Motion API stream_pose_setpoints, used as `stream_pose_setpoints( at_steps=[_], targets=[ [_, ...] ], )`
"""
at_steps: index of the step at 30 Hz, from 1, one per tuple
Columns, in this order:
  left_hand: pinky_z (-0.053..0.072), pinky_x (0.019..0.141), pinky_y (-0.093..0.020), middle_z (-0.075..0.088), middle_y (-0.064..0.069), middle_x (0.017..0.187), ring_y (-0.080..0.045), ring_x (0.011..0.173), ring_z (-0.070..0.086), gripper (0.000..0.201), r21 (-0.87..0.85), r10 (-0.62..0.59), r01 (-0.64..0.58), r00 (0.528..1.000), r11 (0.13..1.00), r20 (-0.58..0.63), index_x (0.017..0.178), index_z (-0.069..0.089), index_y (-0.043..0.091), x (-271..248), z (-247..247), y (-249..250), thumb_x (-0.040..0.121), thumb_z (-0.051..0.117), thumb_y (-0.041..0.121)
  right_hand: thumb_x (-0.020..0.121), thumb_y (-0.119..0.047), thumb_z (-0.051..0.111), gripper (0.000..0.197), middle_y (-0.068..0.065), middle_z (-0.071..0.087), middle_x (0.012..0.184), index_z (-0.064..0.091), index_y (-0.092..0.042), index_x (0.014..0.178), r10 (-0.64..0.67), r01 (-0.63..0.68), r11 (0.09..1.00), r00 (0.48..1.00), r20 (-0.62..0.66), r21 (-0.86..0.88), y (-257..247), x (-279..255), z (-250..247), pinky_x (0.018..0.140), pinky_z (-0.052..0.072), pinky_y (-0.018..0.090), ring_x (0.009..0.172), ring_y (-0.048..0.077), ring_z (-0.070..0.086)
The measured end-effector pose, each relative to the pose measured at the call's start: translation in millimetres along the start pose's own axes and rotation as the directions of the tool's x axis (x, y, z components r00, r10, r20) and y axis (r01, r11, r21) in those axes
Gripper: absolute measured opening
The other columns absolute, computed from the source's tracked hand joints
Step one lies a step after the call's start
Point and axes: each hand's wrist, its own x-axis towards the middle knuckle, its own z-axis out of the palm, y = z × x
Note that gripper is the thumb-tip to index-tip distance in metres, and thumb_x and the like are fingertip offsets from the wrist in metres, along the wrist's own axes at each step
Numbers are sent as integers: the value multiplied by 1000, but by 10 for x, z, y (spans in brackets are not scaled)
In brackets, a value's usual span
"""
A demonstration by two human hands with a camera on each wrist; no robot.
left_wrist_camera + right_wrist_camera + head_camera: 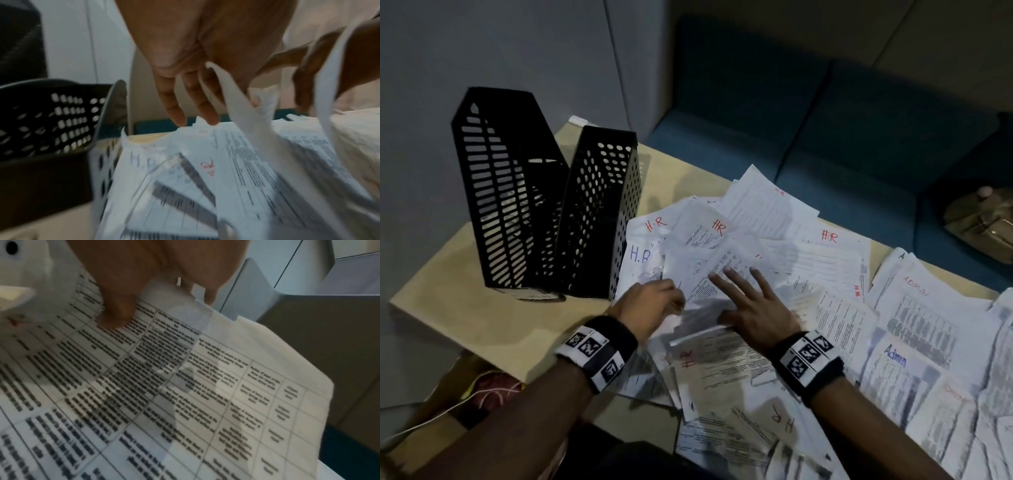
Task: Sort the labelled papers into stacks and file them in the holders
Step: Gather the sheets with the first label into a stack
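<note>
— Head view first: what lay on the pale wooden surface [482,318]?
— Thin printed papers [774,260], overlapping loosely, marked "H.R" in red and blue toward the left and "Admin" on the right. Two black perforated holders [544,205] stood upright at the left — one slotted, one round-holed.
— And the hands?
— The right hand [750,305] lay flat on a sheet, fingers spread apart. The left hand [650,305] was at the pile's edge; its grip was unclear there.
— Did the wrist cameras help?
— The left wrist view, though blurred, showed straight fingers [174,104] with a curled sheet [236,97] beside them. The right wrist view showed a fingertip [117,316] pressing a gridded table of unreadable text.
</note>
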Motion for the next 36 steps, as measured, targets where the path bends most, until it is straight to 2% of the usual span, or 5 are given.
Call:
stream_pose_setpoints(
  at_steps=[4,9,18,28,36],
  targets=[
    [46,65,-21,63,12,87,-7,75,60,2,-206,128,-144,988,968,-89,88,65,26,85,-54,79,86,66,25,71,-33,76,13,-2,69,112,69,-37,81,16,-10,993,999,-43,122,-22,102,-18,99,43,50,106,22,66],
    [49,75,-28,63,4,96,-11,85,60,16,-739,-539,403,840,539,65,102,59,17,73,346,-155,99,47,29,85,-28,69,21,-8,70,98,68,-34,105,259,-250,860,965,42,444,65,-247,-71,71,58,29,78,15,69],
    [47,97,-33,43,1,123,-18,110,49,62,-134,-530,555,828,821,180,124,43,20,-28,799,-39,76,76,41,85,-32,69,39,-4,69,88,52,-34,120,638,-771,423,627,447,477,454,-960,-73,68,46,24,76,12,61],
    [52,64,-9,62,-2,80,-12,68,57,25,-465,-643,636,746,615,170,78,61,16,31,608,-214,78,63,-9,66,-25,82,22,-14,71,79,72,-37,81,400,-454,869,879,261,198,448,-815,-64,91,46,41,88,14,65],
    [49,85,-32,56,-11,122,-30,111,57,80,20,-620,694,629,720,469,125,42,8,42,458,-218,70,75,56,71,-27,79,19,-14,71,85,71,-37,85,362,-401,892,910,201,207,258,-550,5,97,42,39,88,13,65]
  ],
)
